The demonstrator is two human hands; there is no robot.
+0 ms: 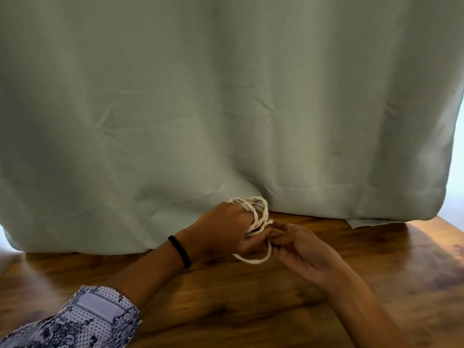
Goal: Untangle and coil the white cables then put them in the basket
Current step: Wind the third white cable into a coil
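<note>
Two hands, left hand (221, 227), right hand (298, 249), gripping one white cable (258, 214).

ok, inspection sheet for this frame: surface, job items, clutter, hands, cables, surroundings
surface: wooden table, bare where visible.
job's things: white cable in loops; basket nothing seen.
clutter: nothing seen.
grippers: left hand has the loops wound round its fingers; right hand pinches a strand.
cables: one loop hangs below the hands; ends not visible.
surroundings: pale green curtain hangs behind, hem on the table.
</note>
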